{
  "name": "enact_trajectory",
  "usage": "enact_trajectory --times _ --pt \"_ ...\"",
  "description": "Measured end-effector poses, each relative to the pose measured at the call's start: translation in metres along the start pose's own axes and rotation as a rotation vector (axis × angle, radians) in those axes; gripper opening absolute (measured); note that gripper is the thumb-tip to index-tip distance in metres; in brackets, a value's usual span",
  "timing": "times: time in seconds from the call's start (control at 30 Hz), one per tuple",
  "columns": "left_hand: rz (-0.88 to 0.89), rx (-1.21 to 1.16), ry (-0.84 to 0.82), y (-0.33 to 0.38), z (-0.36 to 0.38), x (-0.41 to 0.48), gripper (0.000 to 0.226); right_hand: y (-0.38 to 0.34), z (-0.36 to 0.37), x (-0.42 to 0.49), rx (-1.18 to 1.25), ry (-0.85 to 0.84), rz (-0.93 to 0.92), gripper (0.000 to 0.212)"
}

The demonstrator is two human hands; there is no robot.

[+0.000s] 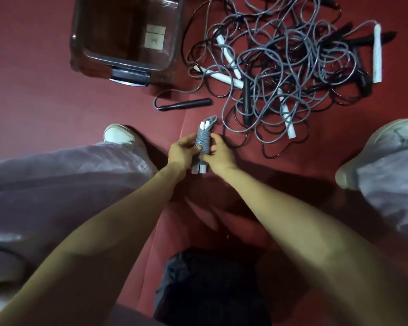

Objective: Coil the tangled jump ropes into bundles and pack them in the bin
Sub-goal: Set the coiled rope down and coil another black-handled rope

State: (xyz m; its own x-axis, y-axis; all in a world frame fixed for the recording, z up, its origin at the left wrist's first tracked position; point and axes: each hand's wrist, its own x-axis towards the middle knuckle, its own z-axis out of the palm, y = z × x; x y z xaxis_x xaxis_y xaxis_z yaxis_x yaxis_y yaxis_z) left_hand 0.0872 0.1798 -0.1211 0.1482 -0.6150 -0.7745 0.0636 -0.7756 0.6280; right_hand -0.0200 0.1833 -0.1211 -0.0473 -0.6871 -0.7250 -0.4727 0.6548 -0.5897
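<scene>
Coiled rope bundle (202, 144), gray cord wound round two white handles, is held upright btwn both hands, above the red floor (45, 102). L: left hand (183, 150) fingers curl round its left side. R: right hand (222, 154) fingers pinch its right side. The rope tangle (280, 67) lies on the floor beyond, right of the bin (118, 63).
</scene>
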Motion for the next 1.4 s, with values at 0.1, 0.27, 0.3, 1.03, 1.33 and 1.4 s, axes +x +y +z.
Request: enact_trajectory --times 0.1,0.27,0.3,1.03,1.33,1.4 --pt "0.027 0.075 -0.038 0.002 -0.001 0.005 0.049 0.000 -0.001 0.002 -0.021 0.054 -0.020 0.075" --pt "0.069 0.334 0.002 0.010 0.002 0.002 0.037 -0.001 -0.015 0.001 -0.048 -0.080 -0.009 0.074" --pt "0.122 0.427 0.030 0.013 0.003 0.000 0.036 -0.002 -0.022 -0.001 -0.045 -0.103 -0.005 0.072" --pt "0.452 0.684 -0.113 0.116 0.132 0.021 0.038 -0.038 -0.193 0.068 -0.212 0.358 -0.154 0.036" --pt "0.448 0.755 -0.139 0.115 0.129 0.021 0.039 -0.030 -0.179 0.068 -0.255 0.592 -0.133 0.013" --pt "0.520 0.773 -0.087 0.116 0.128 0.018 0.039 -0.032 -0.181 0.058 -0.174 0.692 -0.209 0.010"
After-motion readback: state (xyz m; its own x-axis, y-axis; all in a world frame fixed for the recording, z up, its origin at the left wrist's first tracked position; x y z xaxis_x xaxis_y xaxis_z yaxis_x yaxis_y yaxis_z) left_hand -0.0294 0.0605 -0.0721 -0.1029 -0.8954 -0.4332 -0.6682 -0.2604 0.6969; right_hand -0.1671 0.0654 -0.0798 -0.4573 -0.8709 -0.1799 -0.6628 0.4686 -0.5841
